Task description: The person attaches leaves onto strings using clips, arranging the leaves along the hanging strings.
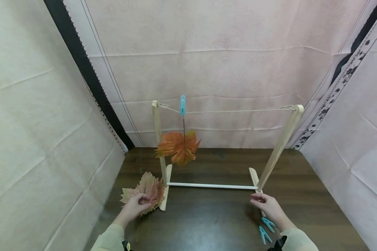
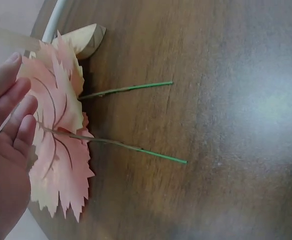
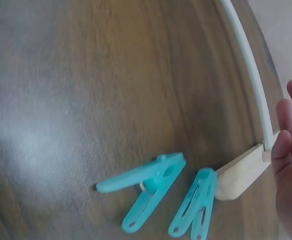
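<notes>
My left hand (image 1: 135, 208) is at the pale pink and yellow artificial maple leaves (image 1: 147, 184), its fingers loosely bent and nothing visibly gripped. Two thin stems (image 2: 158, 155) with green ends stick out from these leaves in the left wrist view. Near the right foot of the wooden frame hovers my right hand (image 1: 271, 208), fingers relaxed and holding nothing. Two blue clothespins (image 1: 264, 234) lie on the table close to that wrist. An orange maple leaf (image 1: 182, 150) hangs by its stem from another blue clothespin (image 1: 183, 105) on the string.
The rack has two wooden posts (image 1: 281, 148), a white crossbar (image 1: 210, 185) and a thin string (image 1: 232, 111) between the post tops. It stands on a dark wooden table (image 1: 207, 216). Pale cloth walls (image 1: 220, 62) enclose the back and sides.
</notes>
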`<state>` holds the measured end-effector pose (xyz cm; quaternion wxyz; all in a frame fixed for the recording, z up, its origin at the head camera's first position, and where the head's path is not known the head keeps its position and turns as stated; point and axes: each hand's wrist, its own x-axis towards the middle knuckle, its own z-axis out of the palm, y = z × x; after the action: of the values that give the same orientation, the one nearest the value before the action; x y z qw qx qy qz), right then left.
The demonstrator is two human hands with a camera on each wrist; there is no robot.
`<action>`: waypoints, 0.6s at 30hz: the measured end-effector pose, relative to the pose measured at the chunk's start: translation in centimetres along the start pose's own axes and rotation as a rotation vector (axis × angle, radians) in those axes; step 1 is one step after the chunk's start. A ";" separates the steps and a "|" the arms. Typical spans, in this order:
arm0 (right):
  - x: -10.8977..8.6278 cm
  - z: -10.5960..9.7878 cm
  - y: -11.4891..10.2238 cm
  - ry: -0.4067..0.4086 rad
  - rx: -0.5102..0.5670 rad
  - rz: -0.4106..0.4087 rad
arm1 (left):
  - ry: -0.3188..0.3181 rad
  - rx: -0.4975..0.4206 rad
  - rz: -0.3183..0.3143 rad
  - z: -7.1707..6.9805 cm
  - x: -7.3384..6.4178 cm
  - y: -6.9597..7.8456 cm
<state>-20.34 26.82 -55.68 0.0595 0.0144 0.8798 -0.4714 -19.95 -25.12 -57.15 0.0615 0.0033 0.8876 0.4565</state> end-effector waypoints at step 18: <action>-1.6 -0.6 3.8 -0.158 0.105 0.058 | -0.189 0.020 0.083 -0.9 -1.5 -4.4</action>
<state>-18.47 29.49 -58.33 0.1416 0.0058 0.8457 -0.5145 -18.35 -28.50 -60.00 0.1259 0.0838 0.8815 0.4473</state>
